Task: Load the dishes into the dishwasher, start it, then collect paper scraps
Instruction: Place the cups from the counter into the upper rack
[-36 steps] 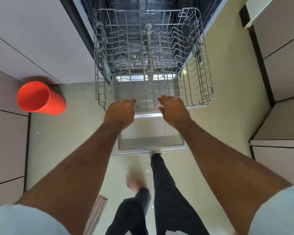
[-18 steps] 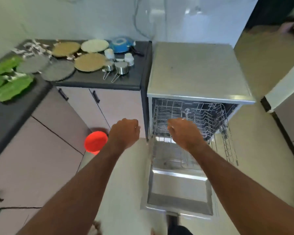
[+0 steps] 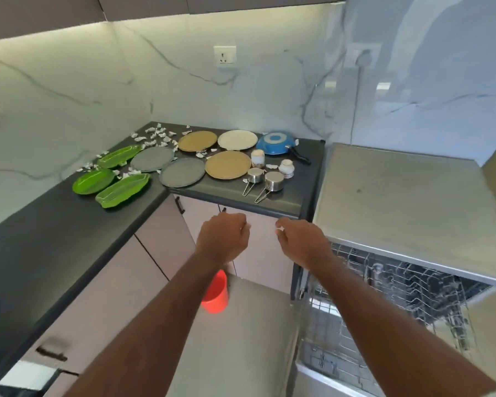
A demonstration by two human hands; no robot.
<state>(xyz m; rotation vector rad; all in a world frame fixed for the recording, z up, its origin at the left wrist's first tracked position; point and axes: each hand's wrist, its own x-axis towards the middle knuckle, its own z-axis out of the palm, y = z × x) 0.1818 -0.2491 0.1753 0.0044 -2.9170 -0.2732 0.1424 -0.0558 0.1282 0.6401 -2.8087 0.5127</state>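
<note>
left hand [image 3: 222,235] loosely curled, empty | right hand [image 3: 301,240] loosely curled, empty | round flat tan plate [image 3: 227,164]: likely stiff, light, slick, take by rim | wire dishwasher rack [image 3: 384,285] out, empty

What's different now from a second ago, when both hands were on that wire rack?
Both hands let go of the rack: the left hand and right hand now hover empty in front of the counter, fingers loosely curled. The view lifted towards the dishes. The rack stays pulled out, the orange cup still on the floor.
</note>
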